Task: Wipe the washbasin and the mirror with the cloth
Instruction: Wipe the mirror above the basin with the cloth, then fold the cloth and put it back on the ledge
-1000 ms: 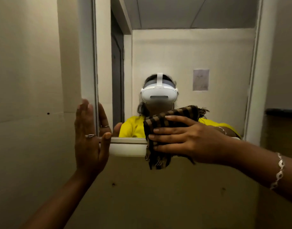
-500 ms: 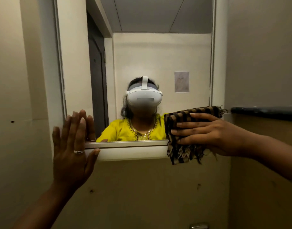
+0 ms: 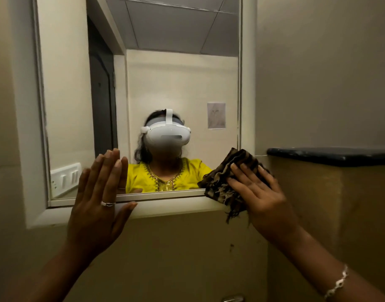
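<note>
My right hand (image 3: pixel 259 192), fingers flat, has slid the cloth (image 3: pixel 222 184) to the mirror's (image 3: pixel 165 83) 5 o'clock corner. The bottom edge is likely wiped. My left hand (image 3: pixel 98 199) braces, fingers straight.

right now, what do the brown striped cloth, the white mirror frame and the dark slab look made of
Brown striped cloth: woven fabric, matte, frayed threads hanging. White mirror frame: perhaps painted wood, smooth, slight sheen. Dark slab: likely polished stone, glossy rounded edge.

The mirror (image 3: pixel 176 83) glass lies open across its upper part. A dark ledge (image 3: pixel 331 156) juts out just right of its lower right corner.
</note>
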`<state>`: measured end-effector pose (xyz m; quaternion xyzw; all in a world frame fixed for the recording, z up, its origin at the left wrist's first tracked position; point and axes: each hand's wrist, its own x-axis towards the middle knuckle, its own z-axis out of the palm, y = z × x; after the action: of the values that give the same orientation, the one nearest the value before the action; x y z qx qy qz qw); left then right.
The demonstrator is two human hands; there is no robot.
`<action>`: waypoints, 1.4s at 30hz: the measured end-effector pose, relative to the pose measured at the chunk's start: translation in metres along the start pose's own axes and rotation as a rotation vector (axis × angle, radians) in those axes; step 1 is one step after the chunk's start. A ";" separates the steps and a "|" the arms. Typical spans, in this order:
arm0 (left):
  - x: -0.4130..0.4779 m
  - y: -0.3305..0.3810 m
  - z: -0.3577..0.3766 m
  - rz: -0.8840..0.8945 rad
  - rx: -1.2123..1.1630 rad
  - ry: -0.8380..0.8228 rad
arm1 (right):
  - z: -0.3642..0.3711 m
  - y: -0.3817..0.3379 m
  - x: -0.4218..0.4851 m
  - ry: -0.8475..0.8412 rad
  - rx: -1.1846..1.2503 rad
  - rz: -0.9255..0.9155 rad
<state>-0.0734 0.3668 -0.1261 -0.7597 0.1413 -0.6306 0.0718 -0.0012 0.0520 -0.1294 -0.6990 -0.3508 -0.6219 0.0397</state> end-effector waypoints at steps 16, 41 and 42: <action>0.061 0.098 -0.005 0.183 -0.406 -0.229 | -0.082 -0.008 -0.007 -0.338 1.119 0.999; 0.157 0.202 -0.062 -0.336 -1.254 -0.787 | -0.173 0.049 0.005 -0.825 1.030 0.772; 0.162 0.199 -0.063 -0.316 -1.267 -0.855 | -0.180 0.055 0.010 -0.843 1.030 0.742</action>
<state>-0.1333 0.1331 -0.0189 -0.8441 0.3246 -0.0850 -0.4183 -0.1231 -0.0736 -0.0589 -0.8426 -0.3240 -0.0060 0.4300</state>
